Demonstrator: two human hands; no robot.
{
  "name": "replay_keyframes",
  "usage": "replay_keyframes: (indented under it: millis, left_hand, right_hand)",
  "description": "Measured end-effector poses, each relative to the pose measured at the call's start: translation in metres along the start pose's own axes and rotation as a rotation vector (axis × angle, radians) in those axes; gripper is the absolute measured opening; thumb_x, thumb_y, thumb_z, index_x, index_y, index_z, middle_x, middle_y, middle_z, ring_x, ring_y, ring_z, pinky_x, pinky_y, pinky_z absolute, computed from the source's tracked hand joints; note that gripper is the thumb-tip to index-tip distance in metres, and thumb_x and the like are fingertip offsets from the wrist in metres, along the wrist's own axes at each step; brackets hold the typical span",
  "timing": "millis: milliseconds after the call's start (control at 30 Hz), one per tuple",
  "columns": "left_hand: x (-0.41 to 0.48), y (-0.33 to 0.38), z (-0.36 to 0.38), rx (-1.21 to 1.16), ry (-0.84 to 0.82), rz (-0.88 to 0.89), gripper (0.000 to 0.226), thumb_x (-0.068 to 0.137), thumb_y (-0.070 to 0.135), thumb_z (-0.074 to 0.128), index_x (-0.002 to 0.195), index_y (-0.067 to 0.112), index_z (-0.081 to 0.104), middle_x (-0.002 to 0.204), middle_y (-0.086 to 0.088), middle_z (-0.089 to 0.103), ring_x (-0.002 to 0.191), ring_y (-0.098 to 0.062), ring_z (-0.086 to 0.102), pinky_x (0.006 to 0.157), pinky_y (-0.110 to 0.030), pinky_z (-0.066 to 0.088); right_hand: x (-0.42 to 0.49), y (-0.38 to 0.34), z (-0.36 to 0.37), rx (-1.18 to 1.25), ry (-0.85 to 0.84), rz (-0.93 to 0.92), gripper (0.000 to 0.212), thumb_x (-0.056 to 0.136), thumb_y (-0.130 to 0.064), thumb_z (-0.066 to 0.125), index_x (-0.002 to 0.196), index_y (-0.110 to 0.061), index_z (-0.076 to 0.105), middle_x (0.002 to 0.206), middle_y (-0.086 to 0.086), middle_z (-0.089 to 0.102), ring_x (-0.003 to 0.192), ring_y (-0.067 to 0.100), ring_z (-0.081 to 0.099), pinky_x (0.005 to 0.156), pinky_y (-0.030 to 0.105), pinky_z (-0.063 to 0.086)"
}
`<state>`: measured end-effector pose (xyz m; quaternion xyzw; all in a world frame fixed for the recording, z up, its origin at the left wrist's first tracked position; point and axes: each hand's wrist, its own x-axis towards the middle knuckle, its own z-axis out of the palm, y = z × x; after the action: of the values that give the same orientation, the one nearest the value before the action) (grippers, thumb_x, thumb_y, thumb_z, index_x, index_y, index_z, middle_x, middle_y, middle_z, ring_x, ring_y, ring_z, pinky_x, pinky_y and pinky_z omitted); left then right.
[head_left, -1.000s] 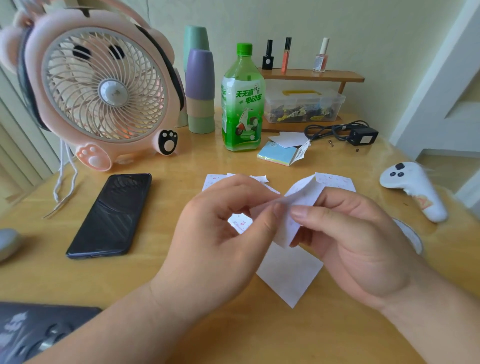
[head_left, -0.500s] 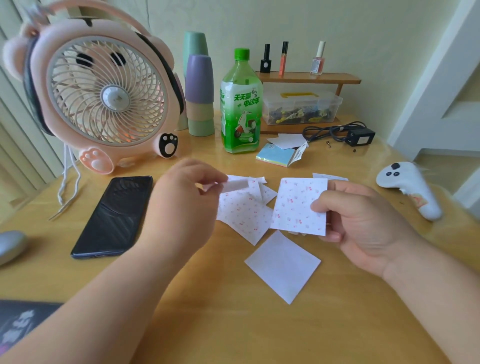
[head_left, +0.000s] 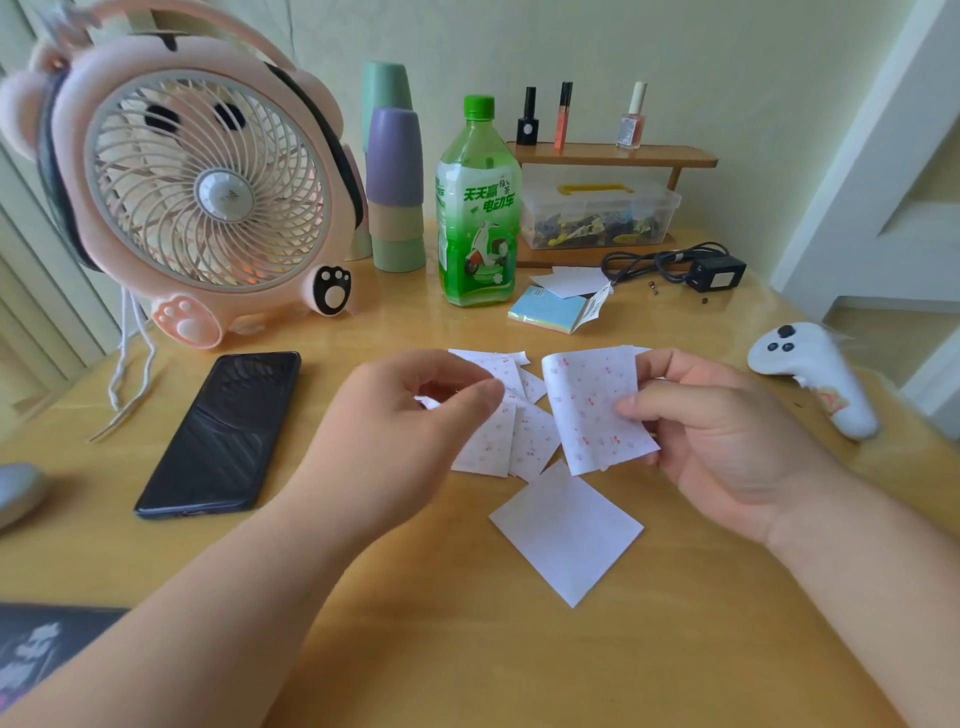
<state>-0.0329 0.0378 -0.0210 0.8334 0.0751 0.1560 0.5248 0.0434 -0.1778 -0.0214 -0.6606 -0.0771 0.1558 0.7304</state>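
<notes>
On the glossy yellow wood surface (head_left: 519, 665), backed by a pale green wall: pink bear fan (head_left: 208, 192) far left, stacked cups (head_left: 395, 187), green bottle (head_left: 478, 208), small wooden shelf (head_left: 613, 156) over a clear box (head_left: 597, 213). Black phone (head_left: 223, 431) left of the hands, white controller (head_left: 815, 379) right. Right hand (head_left: 727, 441): fingers pinch the patterned paper square (head_left: 592, 410), held mid-surface. Left hand (head_left: 395, 426): thumb and forefinger closed on a patterned scrap (head_left: 506, 371). Loose patterned pieces (head_left: 530, 441) and a plain white square (head_left: 566, 530) lie flat below
</notes>
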Motion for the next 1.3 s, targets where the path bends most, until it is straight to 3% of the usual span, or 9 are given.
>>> replay_keyframes:
  millis: [100, 167, 300, 467, 667, 800, 933, 1133, 1300]
  left_hand:
    - [-0.003, -0.001, 0.005, -0.478, -0.256, -0.133, 0.028, 0.077, 0.032, 0.081, 0.102, 0.019, 0.079, 0.098, -0.007, 0.076, 0.084, -0.017, 0.067, 0.073, -0.030, 0.052]
    - [-0.005, -0.001, 0.009, -0.617, -0.376, -0.152, 0.032, 0.076, 0.017, 0.078, 0.107, 0.012, 0.076, 0.100, -0.015, 0.076, 0.083, -0.020, 0.069, 0.068, -0.028, 0.053]
    - [-0.008, -0.002, 0.013, -0.601, -0.385, -0.159, 0.024, 0.075, 0.005, 0.074, 0.099, 0.005, 0.074, 0.099, -0.018, 0.077, 0.082, -0.026, 0.071, 0.070, -0.032, 0.055]
    - [-0.010, -0.001, 0.013, -0.323, -0.271, -0.120, 0.028, 0.067, 0.017, 0.074, 0.093, 0.006, 0.072, 0.085, -0.013, 0.076, 0.067, -0.022, 0.065, 0.065, -0.034, 0.051]
    - [-0.017, 0.007, 0.016, -0.268, -0.221, -0.145, 0.022, 0.080, 0.030, 0.080, 0.080, 0.013, 0.067, 0.070, -0.008, 0.072, 0.057, -0.022, 0.060, 0.067, -0.037, 0.046]
    - [-0.017, 0.009, 0.017, -0.256, -0.154, -0.117, 0.019, 0.093, 0.026, 0.072, 0.078, 0.013, 0.072, 0.071, -0.010, 0.074, 0.056, -0.022, 0.061, 0.065, -0.037, 0.051]
    - [-0.018, 0.009, 0.019, -0.182, -0.142, -0.081, 0.006, 0.090, 0.024, 0.076, 0.086, 0.024, 0.080, 0.065, 0.001, 0.073, 0.051, -0.014, 0.060, 0.058, -0.022, 0.049]
    - [-0.016, 0.004, 0.017, -0.241, -0.296, -0.104, 0.044, 0.066, 0.017, 0.087, 0.108, 0.029, 0.077, 0.099, 0.003, 0.077, 0.085, -0.024, 0.075, 0.089, -0.043, 0.058]
    - [-0.017, 0.005, 0.018, -0.271, -0.296, -0.084, 0.020, 0.084, 0.006, 0.081, 0.099, 0.018, 0.077, 0.081, -0.001, 0.075, 0.065, -0.016, 0.068, 0.067, -0.027, 0.054]
  right_hand:
    - [-0.003, 0.001, 0.002, 0.035, -0.125, -0.004, 0.025, 0.078, 0.004, 0.065, 0.099, -0.009, 0.063, 0.094, 0.017, 0.073, 0.078, 0.025, 0.066, 0.058, 0.028, 0.047]
    - [-0.004, 0.003, 0.003, 0.044, -0.166, -0.014, 0.031, 0.073, 0.000, 0.065, 0.103, -0.007, 0.063, 0.101, 0.024, 0.073, 0.088, 0.030, 0.070, 0.073, 0.038, 0.053]
    - [-0.007, 0.004, 0.004, 0.007, -0.200, -0.039, 0.035, 0.071, -0.002, 0.064, 0.105, -0.004, 0.063, 0.100, 0.024, 0.074, 0.089, 0.031, 0.071, 0.080, 0.044, 0.051]
    - [-0.014, 0.002, 0.003, -0.130, -0.267, -0.118, 0.016, 0.072, -0.007, 0.069, 0.086, -0.014, 0.072, 0.093, 0.020, 0.075, 0.083, 0.029, 0.073, 0.069, 0.033, 0.057]
    - [-0.018, 0.005, 0.011, -0.433, -0.192, -0.196, 0.033, 0.074, -0.034, 0.077, 0.094, -0.008, 0.073, 0.095, 0.017, 0.076, 0.093, 0.042, 0.071, 0.086, 0.068, 0.053]
    - [-0.019, 0.000, 0.008, -0.446, -0.190, -0.180, 0.020, 0.074, -0.028, 0.075, 0.087, -0.012, 0.073, 0.088, 0.013, 0.077, 0.081, 0.036, 0.072, 0.070, 0.050, 0.053]
    - [-0.023, -0.007, 0.004, -0.515, -0.265, -0.150, 0.023, 0.078, -0.019, 0.081, 0.071, -0.009, 0.062, 0.067, 0.006, 0.064, 0.061, 0.020, 0.056, 0.057, 0.032, 0.041]
    - [-0.021, -0.014, 0.000, -0.438, -0.179, -0.162, 0.026, 0.087, 0.001, 0.073, 0.067, -0.008, 0.060, 0.069, 0.015, 0.067, 0.060, 0.020, 0.059, 0.049, 0.027, 0.044]
    - [-0.020, -0.014, -0.001, -0.351, -0.185, -0.175, 0.025, 0.085, -0.002, 0.075, 0.069, -0.012, 0.058, 0.062, 0.006, 0.059, 0.050, 0.016, 0.050, 0.039, 0.022, 0.036]
